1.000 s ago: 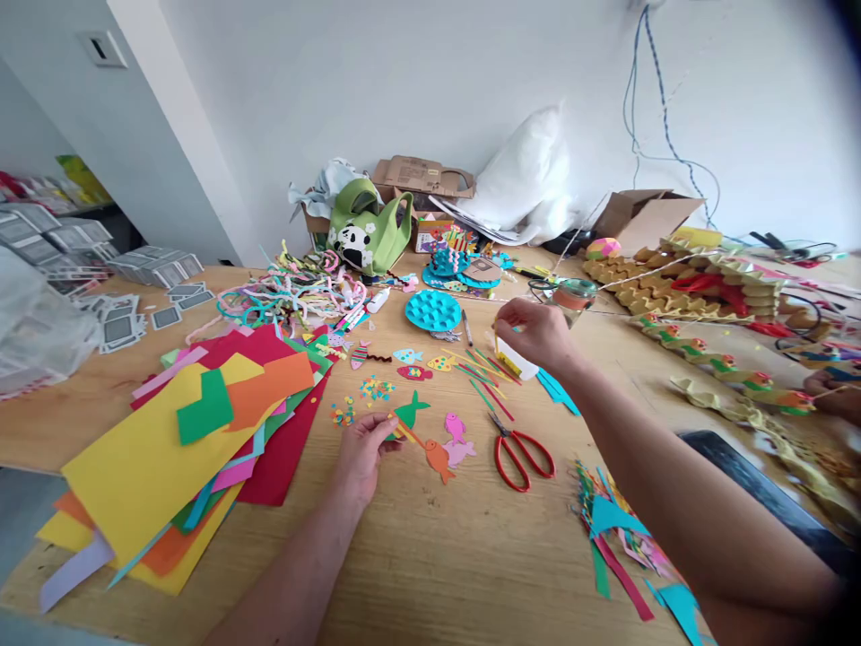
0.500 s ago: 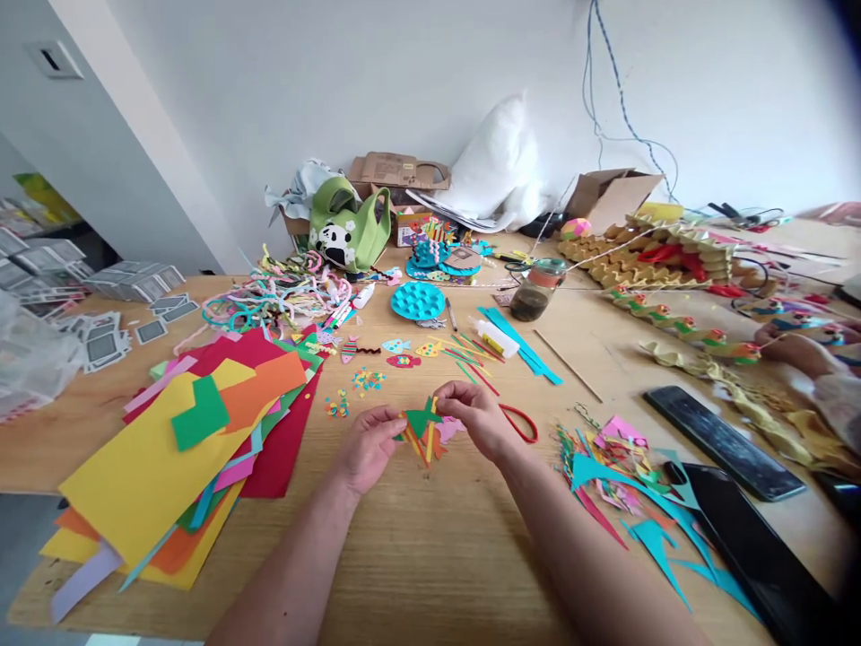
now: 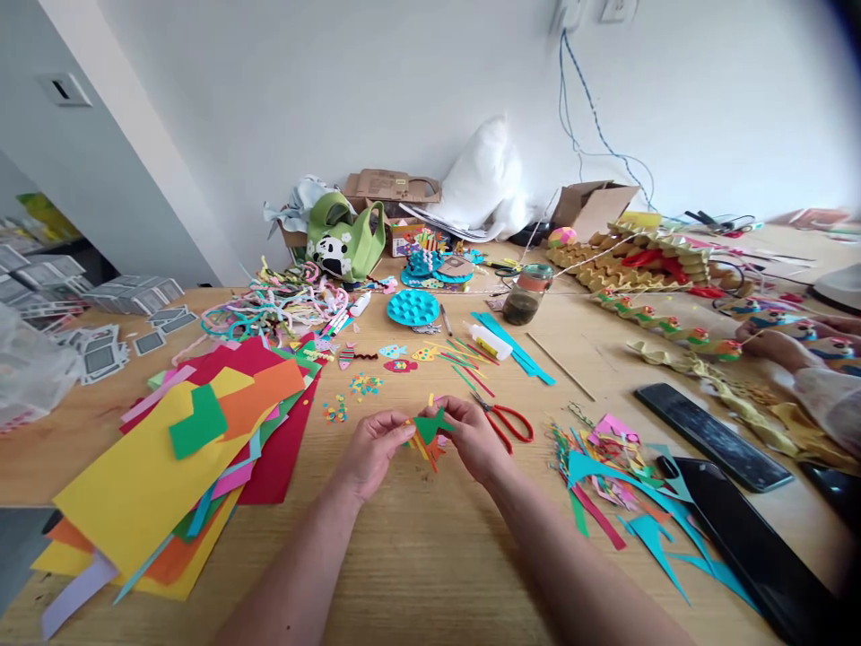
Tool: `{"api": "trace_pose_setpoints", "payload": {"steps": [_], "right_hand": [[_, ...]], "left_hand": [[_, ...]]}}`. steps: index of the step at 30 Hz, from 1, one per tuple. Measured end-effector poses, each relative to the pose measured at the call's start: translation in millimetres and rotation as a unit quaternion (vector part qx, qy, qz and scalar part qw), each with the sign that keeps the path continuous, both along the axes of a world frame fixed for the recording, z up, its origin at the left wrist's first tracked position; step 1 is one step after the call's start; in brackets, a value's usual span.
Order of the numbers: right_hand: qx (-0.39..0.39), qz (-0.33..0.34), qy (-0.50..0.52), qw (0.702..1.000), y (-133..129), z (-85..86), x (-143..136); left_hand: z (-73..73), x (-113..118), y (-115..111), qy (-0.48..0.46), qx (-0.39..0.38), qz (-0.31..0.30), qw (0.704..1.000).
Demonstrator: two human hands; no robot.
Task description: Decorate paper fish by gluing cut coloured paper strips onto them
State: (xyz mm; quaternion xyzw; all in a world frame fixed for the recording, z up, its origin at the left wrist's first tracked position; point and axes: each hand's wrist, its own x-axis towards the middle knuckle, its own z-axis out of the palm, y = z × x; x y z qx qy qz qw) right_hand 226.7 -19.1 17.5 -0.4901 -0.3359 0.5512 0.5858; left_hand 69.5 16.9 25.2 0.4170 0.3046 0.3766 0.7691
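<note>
In the head view, the left hand (image 3: 373, 453) pinches the left end of a green paper fish (image 3: 429, 429) between thumb and forefinger, with thin yellow and orange strips sticking out below its grip. The right hand (image 3: 471, 438) is closed at the fish's tail end, thumb and fingers pressed together, and the tip of a yellow strip shows just above it. The fish is held between the two hands, over the near middle of the wooden surface (image 3: 417, 565). Red-handled scissors (image 3: 515, 422) lie just beyond the right hand, partly covered by it. Past the hands are small paper dots (image 3: 365, 385), a red paper fish (image 3: 401, 366), a blue one (image 3: 392, 351), loose coloured strips (image 3: 474, 361) and a white glue bottle (image 3: 491, 341). A round blue piece (image 3: 413, 308) with raised bumps sits farther back, and a glass jar (image 3: 526, 296) stands to its right. Large coloured sheets (image 3: 134, 475) are piled on the left; paper scraps (image 3: 609, 467) and a dark phone (image 3: 713, 437) lie on the right. At the far right, another person's hand (image 3: 773, 349) is beside a row of painted carton pieces (image 3: 673, 329).
</note>
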Motion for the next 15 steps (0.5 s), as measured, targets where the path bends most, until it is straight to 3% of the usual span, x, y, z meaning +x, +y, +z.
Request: {"api": "trace_pose_setpoints", "payload": {"steps": [6, 11, 15], "right_hand": [[0.036, -0.111, 0.037, 0.993, 2.0, -5.7, 8.5], [0.09, -0.119, -0.004, 0.989, -1.9, -3.4, 4.5], [0.11, -0.086, -0.09, 0.986, -6.7, 2.5, -2.5]], "left_hand": [[-11.9, -1.3, 9.3, 0.017, -0.035, 0.079, 0.996], [-17.0, -4.9, 18.1, 0.031, -0.017, 0.149, 0.988], [-17.4, -5.6, 20.2, 0.039, -0.003, 0.178, 0.983]]}}
